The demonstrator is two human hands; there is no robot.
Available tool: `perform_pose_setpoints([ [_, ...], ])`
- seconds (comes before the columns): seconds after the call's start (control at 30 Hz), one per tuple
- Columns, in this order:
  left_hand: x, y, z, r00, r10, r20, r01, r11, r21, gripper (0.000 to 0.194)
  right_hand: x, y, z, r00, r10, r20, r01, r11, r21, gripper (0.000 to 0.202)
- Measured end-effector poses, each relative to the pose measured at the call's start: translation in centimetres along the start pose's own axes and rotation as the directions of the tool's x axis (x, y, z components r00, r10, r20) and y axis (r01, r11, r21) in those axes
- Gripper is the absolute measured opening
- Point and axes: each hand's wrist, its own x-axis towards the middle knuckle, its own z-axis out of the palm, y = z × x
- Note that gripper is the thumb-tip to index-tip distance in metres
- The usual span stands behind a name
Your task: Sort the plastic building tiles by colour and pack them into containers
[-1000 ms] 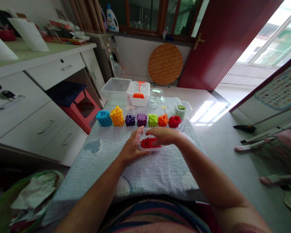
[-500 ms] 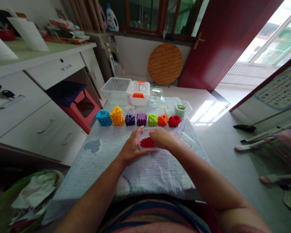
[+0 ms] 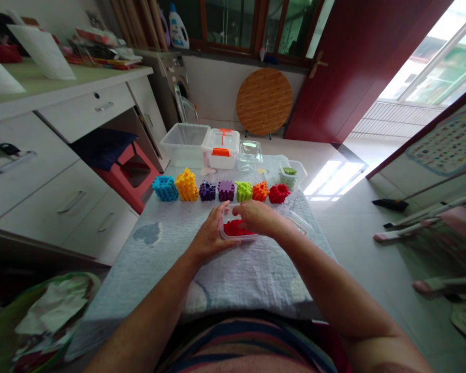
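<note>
Red pieces (image 3: 233,228): loose heap inside a clear tub (image 3: 248,239), near the middle of the cloth-covered tabletop (image 3: 140,280).
Left hand (image 3: 210,232): fingers spread wide, thumb along the near side, clasping the tub's left end, apparently to steady it.
Right hand (image 3: 259,216): fingers curled downward over the heap; whether they grip a piece, cannot tell.
Clear lid (image 3: 302,223): right of the tub, probably set aside for access.
Seven coloured blocks (image 3: 226,190): one row beyond the tub, spaced seemingly to keep colours distinct.
Clear bin (image 3: 186,150), orange-latched box (image 3: 222,161): behind the row, side by side.
</note>
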Motion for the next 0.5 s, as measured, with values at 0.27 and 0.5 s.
perform_pose_setpoints([
  [0.27,0.0,0.1,0.0,1.000,-0.008,-0.013,0.008,1.000,0.002,0.104,1.3,-0.2,1.2,0.998,-0.045,0.053,0.045,0.999,0.009,0.043],
  [0.5,0.0,-0.7,0.1,1.000,0.011,-0.005,-0.011,1.000,0.004,0.104,-0.4,1.5,-0.1,0.988,-0.016,-0.151,0.048,0.978,0.205,0.027],
])
